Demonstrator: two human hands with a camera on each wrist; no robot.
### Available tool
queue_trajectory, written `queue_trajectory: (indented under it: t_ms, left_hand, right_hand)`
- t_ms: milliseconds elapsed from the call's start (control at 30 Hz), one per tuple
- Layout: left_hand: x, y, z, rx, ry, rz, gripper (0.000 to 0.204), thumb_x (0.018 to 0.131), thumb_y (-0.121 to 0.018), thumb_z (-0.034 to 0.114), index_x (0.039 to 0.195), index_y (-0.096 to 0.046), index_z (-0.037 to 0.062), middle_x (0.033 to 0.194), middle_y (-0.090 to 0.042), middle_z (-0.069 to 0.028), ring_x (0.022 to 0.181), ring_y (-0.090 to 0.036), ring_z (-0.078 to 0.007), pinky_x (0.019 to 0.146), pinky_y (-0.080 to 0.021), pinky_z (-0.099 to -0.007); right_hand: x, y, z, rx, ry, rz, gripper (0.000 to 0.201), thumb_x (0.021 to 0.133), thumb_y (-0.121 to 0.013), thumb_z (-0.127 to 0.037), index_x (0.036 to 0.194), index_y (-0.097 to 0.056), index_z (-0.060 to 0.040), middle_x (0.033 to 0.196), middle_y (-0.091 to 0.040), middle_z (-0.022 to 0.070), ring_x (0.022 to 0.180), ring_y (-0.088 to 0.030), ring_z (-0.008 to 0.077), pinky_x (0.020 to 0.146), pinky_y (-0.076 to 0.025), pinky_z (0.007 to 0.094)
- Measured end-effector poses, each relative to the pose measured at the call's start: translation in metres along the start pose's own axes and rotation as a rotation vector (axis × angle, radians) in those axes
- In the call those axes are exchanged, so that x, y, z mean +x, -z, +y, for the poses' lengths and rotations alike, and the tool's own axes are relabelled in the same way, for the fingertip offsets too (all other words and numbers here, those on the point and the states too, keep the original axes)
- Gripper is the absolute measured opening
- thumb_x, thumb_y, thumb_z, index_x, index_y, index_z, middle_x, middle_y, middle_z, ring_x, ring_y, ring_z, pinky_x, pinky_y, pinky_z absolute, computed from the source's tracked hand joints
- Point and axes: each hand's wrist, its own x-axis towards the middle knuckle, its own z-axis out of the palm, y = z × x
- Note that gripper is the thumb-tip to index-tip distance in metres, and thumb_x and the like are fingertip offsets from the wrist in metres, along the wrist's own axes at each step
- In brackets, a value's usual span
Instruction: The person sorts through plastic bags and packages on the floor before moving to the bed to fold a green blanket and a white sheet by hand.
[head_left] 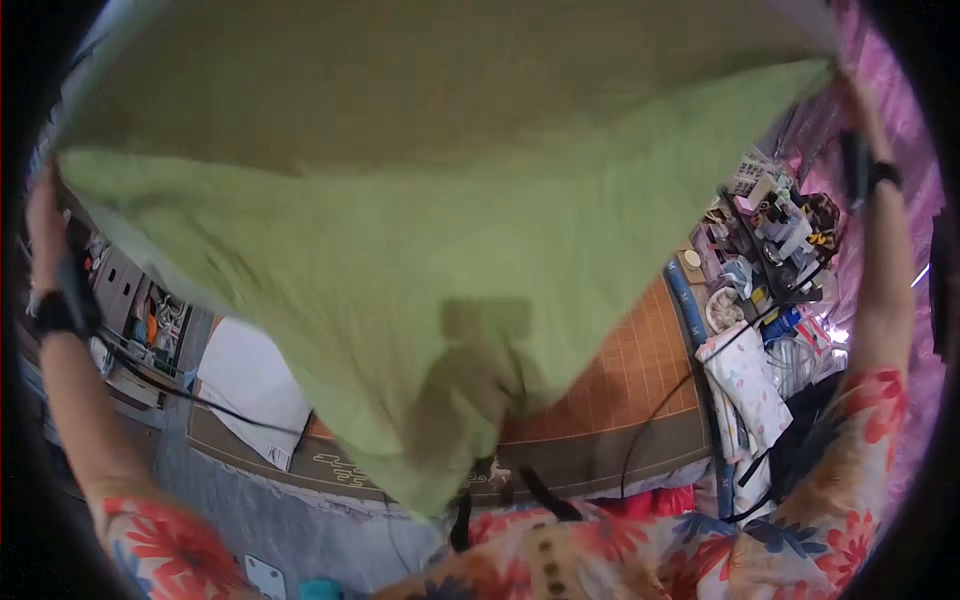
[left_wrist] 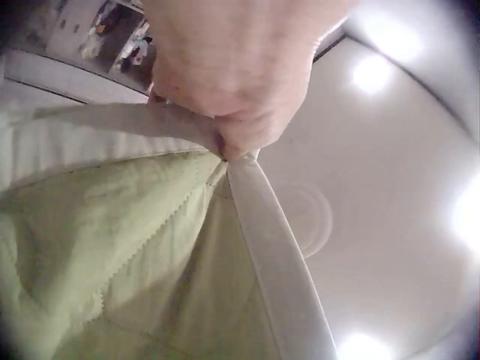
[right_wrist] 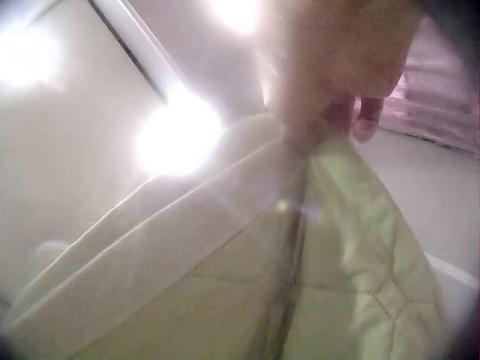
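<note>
A large green cloth with a pale border hangs spread between two raised hands, its lower point drooping near the person's chest. The left hand, at the far left, pinches one corner; in the left wrist view that hand grips the gathered corner of the cloth, stitched and white-edged. At the upper right, the right hand holds the other corner. Seen from the right wrist, the hand pinches the quilted cloth at its top.
Behind the cloth lies an orange-brown mat with a dark border. A white folded cloth is at its left. Shelves with small items and a patterned cloth are on the right, beside a pink curtain. Cables cross both sides.
</note>
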Motion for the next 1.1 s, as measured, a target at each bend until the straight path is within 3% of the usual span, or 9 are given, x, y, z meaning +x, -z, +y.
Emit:
queue_trajectory:
  t_ms: [167, 333, 367, 467, 533, 767, 833, 967, 1100]
  left_hand:
    - [0.031, 0.042, 0.128, 0.23, 0.009, 0.173, 0.041, 0.083, -0.053, 0.032, 0.108, -0.054, -0.0006, 0.1, -0.059, -0.0106, 0.085, -0.054, -0.0208, 0.073, -0.042, -0.0327]
    - [0.062, 0.041, 0.153, 0.033, 0.051, 0.168, 0.041, 0.083, -0.054, 0.03, 0.104, -0.053, -0.0046, 0.097, -0.058, -0.0116, 0.078, -0.054, -0.0241, 0.066, -0.045, -0.0354]
    - [0.092, 0.038, 0.156, -0.114, 0.44, 0.236, 0.043, 0.083, -0.054, 0.031, 0.104, -0.053, -0.0062, 0.098, -0.058, -0.012, 0.079, -0.054, -0.025, 0.066, -0.045, -0.0362]
    - [0.052, 0.027, 0.103, -0.112, 0.216, 0.054, 0.044, 0.082, -0.056, 0.029, 0.107, -0.052, -0.0066, 0.102, -0.056, -0.0127, 0.083, -0.053, -0.0237, 0.068, -0.045, -0.0357]
    - [0.014, 0.015, 0.061, -0.207, 0.229, -0.051, 0.045, 0.081, -0.058, 0.027, 0.109, -0.051, -0.0068, 0.105, -0.055, -0.0132, 0.086, -0.053, -0.0228, 0.07, -0.045, -0.0354]
    - [-0.155, 0.066, -0.156, -0.495, 0.552, -0.292, 0.042, 0.085, -0.052, 0.028, 0.116, -0.05, -0.0004, 0.116, -0.051, -0.0064, 0.107, -0.046, -0.0169, 0.091, -0.033, -0.0299]
    - [-0.231, 0.099, -0.226, -0.241, 0.698, -0.253, 0.041, 0.083, -0.055, 0.025, 0.113, -0.05, -0.0033, 0.111, -0.054, -0.0089, 0.102, -0.049, -0.0188, 0.086, -0.037, -0.0318]
    - [-0.348, 0.115, -0.306, 0.833, 0.616, -0.494, 0.051, 0.076, -0.063, 0.026, 0.108, -0.048, -0.0101, 0.097, -0.059, -0.0184, 0.088, -0.056, -0.0235, 0.079, -0.042, -0.0333]
    - [-0.401, -0.061, -0.046, 0.098, 0.547, -0.874, 0.05, 0.077, -0.058, 0.01, 0.122, -0.041, -0.0024, 0.121, -0.046, -0.0133, 0.115, -0.041, -0.0214, 0.096, -0.031, -0.0327]
  right_hand:
    - [-0.062, 0.081, -0.164, 0.124, 0.079, 0.424, 0.023, 0.071, -0.064, -0.016, 0.087, -0.054, -0.0023, 0.086, -0.059, 0.0085, 0.078, -0.055, 0.0194, 0.058, -0.047, 0.0367]
    - [-0.054, 0.125, -0.141, 0.252, 0.064, 0.391, 0.024, 0.072, -0.061, -0.009, 0.092, -0.053, 0.0006, 0.085, -0.056, 0.012, 0.076, -0.053, 0.0217, 0.058, -0.044, 0.0371]
    - [-0.064, 0.125, -0.138, 0.242, 0.073, 0.368, 0.025, 0.072, -0.06, -0.008, 0.093, -0.053, 0.0015, 0.086, -0.056, 0.0124, 0.077, -0.052, 0.0219, 0.058, -0.044, 0.0364]
    - [-0.08, 0.132, -0.104, 0.25, 0.072, 0.334, 0.027, 0.073, -0.059, -0.006, 0.098, -0.054, 0.0019, 0.086, -0.056, 0.0117, 0.079, -0.053, 0.0211, 0.061, -0.046, 0.0366]
    - [-0.07, 0.153, -0.052, 0.247, 0.031, 0.195, 0.036, 0.085, -0.052, -0.023, 0.115, -0.05, -0.0014, 0.109, -0.054, 0.0048, 0.103, -0.049, 0.0121, 0.091, -0.034, 0.0238]
    - [-0.25, 0.096, -0.076, 0.413, -0.146, -0.182, 0.016, 0.077, -0.057, -0.008, 0.092, -0.056, -0.0062, 0.086, -0.055, -0.0019, 0.08, -0.051, 0.0073, 0.072, -0.039, 0.0188]
    - [-0.33, 0.039, -0.114, 0.398, -0.117, -0.176, 0.015, 0.068, -0.058, 0.0, 0.08, -0.054, -0.0065, 0.08, -0.054, -0.001, 0.076, -0.052, 0.0088, 0.065, -0.042, 0.0219]
    - [-0.411, -0.051, -0.154, 0.68, -0.081, -0.92, 0.015, 0.07, -0.063, -0.007, 0.083, -0.058, -0.0014, 0.074, -0.056, 0.0028, 0.072, -0.053, 0.0109, 0.065, -0.043, 0.0249]
    - [-0.465, -0.156, -0.186, 0.804, 0.019, -1.176, 0.014, 0.072, -0.06, -0.011, 0.082, -0.055, -0.0017, 0.069, -0.056, 0.0097, 0.063, -0.055, 0.0201, 0.056, -0.042, 0.031]
